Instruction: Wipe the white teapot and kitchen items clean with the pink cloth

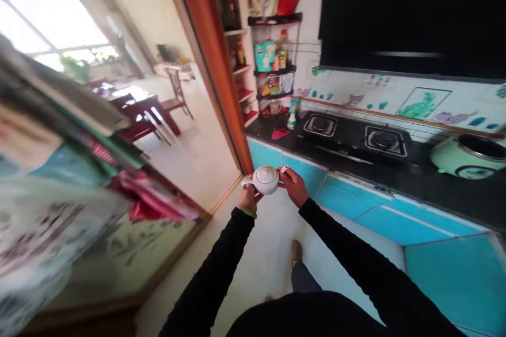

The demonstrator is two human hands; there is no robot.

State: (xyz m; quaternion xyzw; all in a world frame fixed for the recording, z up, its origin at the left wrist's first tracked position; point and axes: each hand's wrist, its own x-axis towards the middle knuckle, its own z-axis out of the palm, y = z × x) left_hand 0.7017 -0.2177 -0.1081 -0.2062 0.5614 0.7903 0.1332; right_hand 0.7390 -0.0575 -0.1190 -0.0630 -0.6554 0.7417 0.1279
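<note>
A small white teapot with its lid on is held upright in front of my body, above the floor. My left hand grips it at the handle side. On the spout side, my right hand holds it with the fingers against the body and near the spout. Parts of the fingers of both hands are hidden behind the pot.
To the right runs a dark counter with a gas stove and a green cooker. A corner rack stands behind. An orange door frame and hanging bags are at the left.
</note>
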